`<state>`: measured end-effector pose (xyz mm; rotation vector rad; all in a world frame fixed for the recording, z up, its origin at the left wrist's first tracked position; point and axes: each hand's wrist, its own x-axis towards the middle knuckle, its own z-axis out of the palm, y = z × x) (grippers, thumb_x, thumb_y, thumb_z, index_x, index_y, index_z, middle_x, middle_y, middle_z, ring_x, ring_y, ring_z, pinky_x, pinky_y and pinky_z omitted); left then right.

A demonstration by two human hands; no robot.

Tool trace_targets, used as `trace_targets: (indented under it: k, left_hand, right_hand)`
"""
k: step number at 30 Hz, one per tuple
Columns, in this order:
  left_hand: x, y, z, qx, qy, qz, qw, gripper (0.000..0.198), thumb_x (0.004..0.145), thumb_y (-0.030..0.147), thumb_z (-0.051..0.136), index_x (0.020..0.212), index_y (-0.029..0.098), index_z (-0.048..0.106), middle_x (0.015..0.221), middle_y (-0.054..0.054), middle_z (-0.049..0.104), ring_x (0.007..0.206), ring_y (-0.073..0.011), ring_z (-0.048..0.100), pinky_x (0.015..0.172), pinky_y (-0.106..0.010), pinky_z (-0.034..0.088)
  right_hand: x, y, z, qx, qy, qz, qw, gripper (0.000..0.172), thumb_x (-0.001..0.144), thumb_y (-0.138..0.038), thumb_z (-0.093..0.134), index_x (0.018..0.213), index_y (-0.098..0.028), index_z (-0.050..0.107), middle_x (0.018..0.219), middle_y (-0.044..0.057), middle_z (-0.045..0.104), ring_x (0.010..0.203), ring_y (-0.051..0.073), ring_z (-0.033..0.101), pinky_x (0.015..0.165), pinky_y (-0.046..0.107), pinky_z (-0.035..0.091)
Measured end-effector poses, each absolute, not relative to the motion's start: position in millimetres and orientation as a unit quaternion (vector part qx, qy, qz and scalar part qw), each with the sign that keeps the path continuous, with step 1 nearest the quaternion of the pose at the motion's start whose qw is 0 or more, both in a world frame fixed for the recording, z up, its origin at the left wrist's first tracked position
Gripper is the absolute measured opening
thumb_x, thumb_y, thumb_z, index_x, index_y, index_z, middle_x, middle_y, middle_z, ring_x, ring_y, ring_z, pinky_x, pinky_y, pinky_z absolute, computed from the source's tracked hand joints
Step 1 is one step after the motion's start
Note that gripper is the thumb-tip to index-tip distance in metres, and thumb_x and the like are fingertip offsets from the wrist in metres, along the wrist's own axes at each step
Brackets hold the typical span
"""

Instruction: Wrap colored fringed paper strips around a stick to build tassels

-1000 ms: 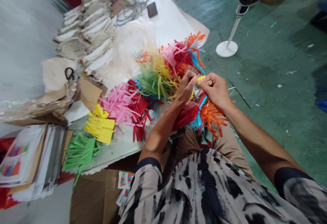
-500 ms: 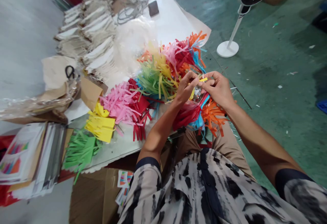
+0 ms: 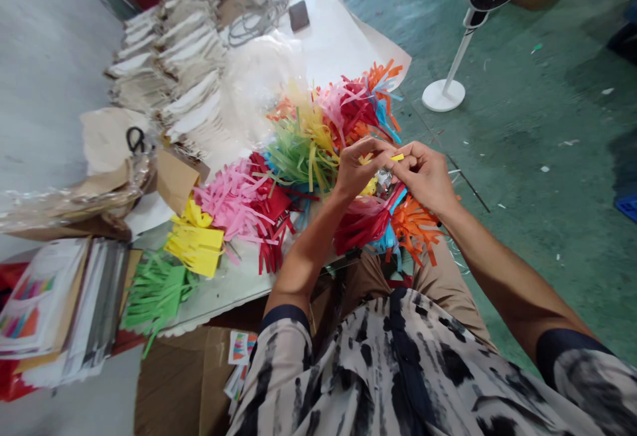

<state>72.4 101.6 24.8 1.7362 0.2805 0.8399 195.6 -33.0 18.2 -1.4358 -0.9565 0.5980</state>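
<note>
1. Change over the last second: left hand point(image 3: 359, 172) dropped slightly and rolled in. Its fingers now curl over the yellow strip point(image 3: 397, 156) and touch the right hand point(image 3: 426, 177). View barely moved.
2. Fingers: both hands pinch narrow on the yellow strip, centre frame, only its tip showing. Silver foil bit point(image 3: 382, 180) sits just under the pinch.
3. Read: the grip looks tighter, so the work stays at fine fingertip level. Red-orange tassel bunch point(image 3: 365, 223) hangs below the hands, over the lap.
4. Edges: table point(image 3: 233, 287) edge runs lower centre, just left of the forearms. Tassel heap point(image 3: 318, 131) crowds the hands' upper left.
5. Room: the floor point(image 3: 522, 157) is open on the right of the frame. Fan base point(image 3: 442, 94) is well apart, upper right.
</note>
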Motion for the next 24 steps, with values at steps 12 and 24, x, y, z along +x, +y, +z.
trace_targets:
  k: [12,24]
  left_hand:
    - [85.5,98.9,26.7,0.739,0.066,0.419,0.523,0.031,0.105,0.057,0.075,0.099,0.027,0.081,0.102,-0.004,0.074,0.099,-0.0172,0.071,0.086,-0.034,0.059]
    - [70.0,76.8,49.6,0.734,0.120,0.425,0.516,0.037,0.104,0.070,0.071,0.105,0.034,0.080,0.113,-0.008,0.078,0.105,-0.0250,0.066,0.079,-0.044,0.059]
  right_hand:
    - [196.9,-28.2,29.2,-0.617,-0.439,0.104,0.644,0.054,0.098,-0.078,0.070,0.077,-0.028,0.069,0.089,0.004,0.070,0.089,0.023,0.064,0.084,0.042,0.053]
    - [190.2,-33.0,28.5,-0.603,-0.448,0.162,0.640,0.041,0.088,-0.069,0.086,0.090,-0.031,0.070,0.081,0.000,0.060,0.074,0.018,0.051,0.072,0.038,0.049]
